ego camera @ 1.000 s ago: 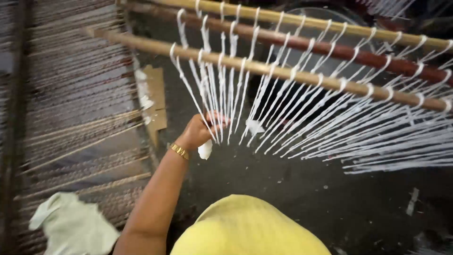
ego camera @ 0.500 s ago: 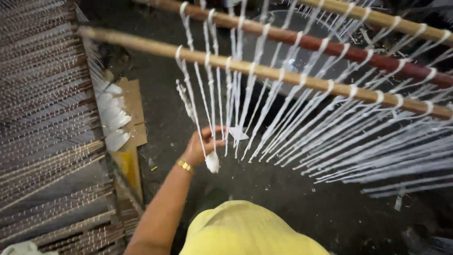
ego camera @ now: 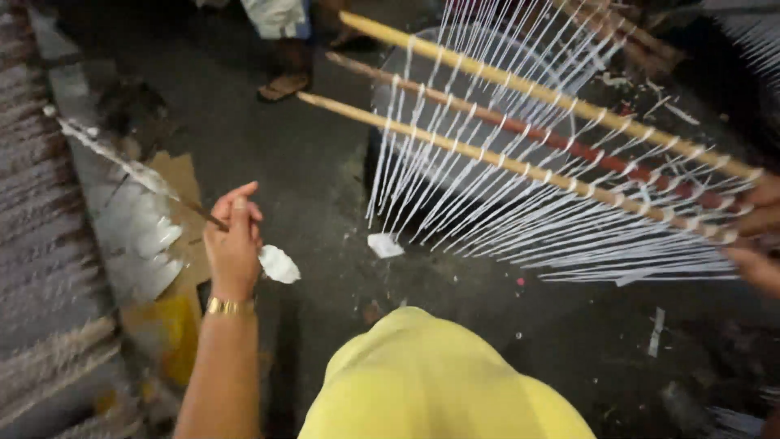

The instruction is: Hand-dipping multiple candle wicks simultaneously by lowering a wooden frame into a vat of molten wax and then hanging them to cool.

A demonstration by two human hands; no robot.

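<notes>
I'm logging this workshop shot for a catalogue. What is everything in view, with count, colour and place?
wooden rods: three, two tan and one reddish, slanting upper right
coated sticks: many, white, hanging off the rods
white lump: one, by the left hand
thin stick: one, white-coated, in the left hand
cardboard: one, brown, floor left
sandalled foot: another person's, top
yellow garment: bottom centre
left hand: gold bracelet, pinching the thin stick
right hand: right edge, at the rod ends

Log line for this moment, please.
left hand: pinching thin stick | right hand: at wooden rods | white strands: hanging
</notes>
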